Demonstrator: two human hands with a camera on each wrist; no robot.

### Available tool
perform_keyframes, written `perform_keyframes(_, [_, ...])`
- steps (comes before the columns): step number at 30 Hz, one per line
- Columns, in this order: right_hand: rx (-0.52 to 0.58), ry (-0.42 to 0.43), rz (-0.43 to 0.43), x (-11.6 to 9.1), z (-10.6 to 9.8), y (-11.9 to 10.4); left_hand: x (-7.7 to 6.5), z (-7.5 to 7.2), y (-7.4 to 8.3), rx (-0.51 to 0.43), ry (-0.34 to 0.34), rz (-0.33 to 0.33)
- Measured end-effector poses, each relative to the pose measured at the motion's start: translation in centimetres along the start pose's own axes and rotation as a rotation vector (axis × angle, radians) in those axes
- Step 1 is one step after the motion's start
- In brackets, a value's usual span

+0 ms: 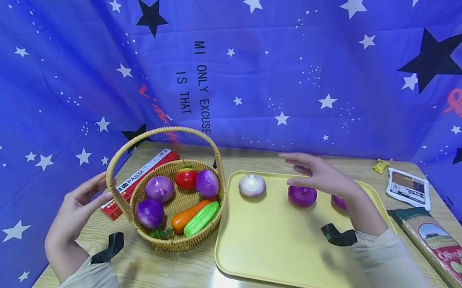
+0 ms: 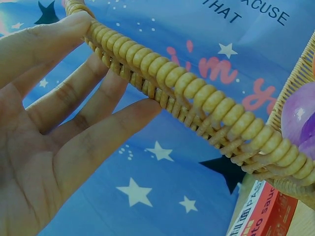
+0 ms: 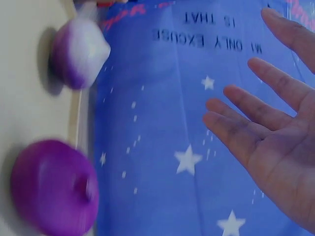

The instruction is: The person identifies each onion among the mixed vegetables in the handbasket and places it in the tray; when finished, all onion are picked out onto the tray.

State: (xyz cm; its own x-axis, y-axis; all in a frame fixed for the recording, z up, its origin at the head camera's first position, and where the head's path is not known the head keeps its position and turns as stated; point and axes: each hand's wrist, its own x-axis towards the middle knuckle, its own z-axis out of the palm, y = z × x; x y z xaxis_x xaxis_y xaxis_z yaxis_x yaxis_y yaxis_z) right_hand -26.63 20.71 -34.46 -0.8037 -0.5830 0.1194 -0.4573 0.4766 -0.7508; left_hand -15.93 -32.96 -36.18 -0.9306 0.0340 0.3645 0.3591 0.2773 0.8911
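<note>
My left hand pinches the handle of a wicker basket on its left side, thumb on one face and fingers on the other. Toy vegetables lie inside: purple onions, a red tomato, a carrot and a green cucumber. Over the far part of a yellow tray hovers my right hand, fingers spread and palm bare in the right wrist view. Below it sits a purple onion, left of it a white-and-purple onion. My wrist partly hides another purple onion.
A red pasta box lies behind the basket's left side. Right of the tray are a long green-and-red packet, a white pouch and a small yellow wrapper. Blue star-printed cloth hangs behind the table.
</note>
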Motion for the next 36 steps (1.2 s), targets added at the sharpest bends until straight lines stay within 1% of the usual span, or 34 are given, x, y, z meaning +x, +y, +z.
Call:
perform_keyframes(4, [0.057,-0.025,-0.046,1.3,1.0,-1.4,0.0,-0.1,0.0,0.029,0.007,-0.019])
perform_keyframes(7, [0.079,-0.044,-0.089,2.1,1.7,-2.3,0.0,0.0,0.0,0.030,0.003,-0.023])
perform_keyframes(9, [0.091,-0.057,-0.111,2.7,2.2,-2.7,0.0,0.0,0.1,0.017,-0.005,-0.012])
perform_keyframes(14, [0.109,-0.086,-0.126,3.7,3.3,-3.5,0.1,0.1,0.1,-0.033,-0.020,0.017])
perform_keyframes(18, [0.146,-0.102,-0.143,4.4,4.1,-4.2,0.1,0.0,0.0,-0.031,-0.012,0.017])
perform_keyframes(23, [0.152,-0.130,-0.172,5.2,5.0,-5.3,-0.1,-0.1,0.0,-0.013,-0.008,0.008])
perform_keyframes(30, [0.176,-0.206,-0.199,6.9,6.8,-7.0,-0.2,-0.1,0.0,-0.020,-0.011,0.012])
perform_keyframes(36, [0.132,-0.237,-0.238,8.6,8.8,-7.9,-0.1,0.0,0.0,0.030,0.001,-0.017])
